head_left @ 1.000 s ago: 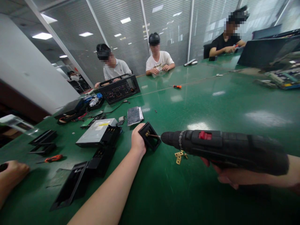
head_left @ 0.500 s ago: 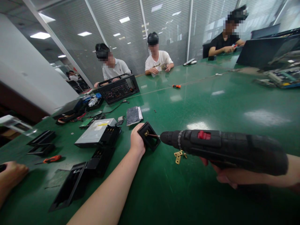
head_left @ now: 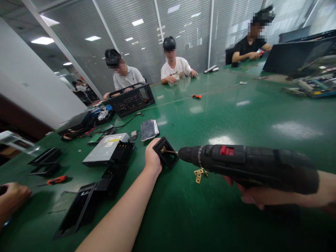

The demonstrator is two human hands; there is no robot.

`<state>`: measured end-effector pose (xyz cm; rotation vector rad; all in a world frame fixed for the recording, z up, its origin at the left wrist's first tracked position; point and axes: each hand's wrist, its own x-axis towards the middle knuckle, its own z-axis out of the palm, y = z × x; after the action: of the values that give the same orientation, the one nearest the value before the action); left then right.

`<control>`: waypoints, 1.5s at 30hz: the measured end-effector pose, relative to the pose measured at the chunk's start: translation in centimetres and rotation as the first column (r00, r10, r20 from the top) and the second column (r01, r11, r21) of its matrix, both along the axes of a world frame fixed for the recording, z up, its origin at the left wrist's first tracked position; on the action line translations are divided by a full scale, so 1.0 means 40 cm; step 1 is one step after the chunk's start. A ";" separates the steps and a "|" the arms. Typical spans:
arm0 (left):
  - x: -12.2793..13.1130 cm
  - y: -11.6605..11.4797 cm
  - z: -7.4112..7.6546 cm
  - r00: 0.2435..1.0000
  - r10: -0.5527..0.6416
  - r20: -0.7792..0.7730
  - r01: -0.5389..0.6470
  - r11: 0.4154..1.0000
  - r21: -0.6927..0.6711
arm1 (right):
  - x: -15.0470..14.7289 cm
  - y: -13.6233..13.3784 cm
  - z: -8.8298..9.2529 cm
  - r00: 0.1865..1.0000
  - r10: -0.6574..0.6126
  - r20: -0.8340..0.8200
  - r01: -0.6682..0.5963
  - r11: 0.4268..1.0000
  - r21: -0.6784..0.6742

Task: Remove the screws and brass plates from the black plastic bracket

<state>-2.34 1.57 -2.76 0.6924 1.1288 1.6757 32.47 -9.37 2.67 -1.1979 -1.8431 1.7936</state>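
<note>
My left hand (head_left: 153, 157) is closed around a small black plastic housing (head_left: 172, 161), tilted above the table with its open side toward the drill. Inside the housing sits a small brass-coloured piece (head_left: 163, 149). My right hand (head_left: 252, 196) grips a black cordless drill (head_left: 249, 164) with a red switch on top; its handle is mostly hidden. The drill's thin bit (head_left: 172, 152) reaches into the housing to the brass piece. Below the chuck, several brass plates (head_left: 198, 176) and small brass bits lie on the green table (head_left: 215, 220).
Left of my arm lie black plastic housings (head_left: 76, 210), a silver optical drive (head_left: 105, 152) and an orange screwdriver (head_left: 57, 180). Another person's hand (head_left: 15, 196) rests at the left edge. Farther back stands a black computer case (head_left: 131, 99), with people seated behind the table.
The view has shifted slightly. My hands hold the housing and drill in nearly the same pose. The seated person in the middle has moved their hands apart.
</note>
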 end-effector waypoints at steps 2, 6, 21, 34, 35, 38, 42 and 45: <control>-0.001 0.003 -0.001 1.000 0.000 0.006 0.000 1.000 0.002 | -0.004 -0.010 0.013 0.998 -0.062 0.024 0.062 0.998 0.005; -0.002 0.009 -0.007 1.000 0.013 0.004 -0.013 1.000 0.002 | -0.004 -0.011 0.002 0.998 -0.051 0.027 0.049 0.997 0.065; 0.002 0.007 0.004 1.000 0.009 0.014 -0.009 1.000 -0.017 | -0.018 -0.019 0.023 0.998 -0.041 0.045 0.036 0.993 0.113; -0.003 0.006 -0.001 1.000 0.007 0.000 -0.007 1.000 0.012 | -0.016 -0.013 0.033 0.993 -0.016 0.119 0.012 0.999 0.032; -0.003 0.007 -0.001 1.000 0.007 0.002 -0.007 1.000 0.010 | -0.017 -0.014 0.035 0.993 -0.015 0.121 0.011 0.999 0.038; -0.002 0.009 -0.001 1.000 0.006 0.005 -0.006 1.000 0.005 | -0.022 -0.016 0.042 0.993 -0.039 0.110 0.032 0.998 0.060; -0.002 0.009 0.000 1.000 0.006 0.017 -0.006 1.000 0.001 | -0.023 -0.019 0.043 0.997 -0.042 0.069 0.037 0.997 0.067; -0.003 0.006 -0.001 1.000 -0.005 0.014 0.004 1.000 0.013 | -0.016 -0.016 0.030 0.999 -0.036 0.009 0.035 0.997 0.065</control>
<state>-2.44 1.83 -2.80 0.6899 1.1072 1.6825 31.82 -10.02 3.86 -1.2102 -1.8588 1.6983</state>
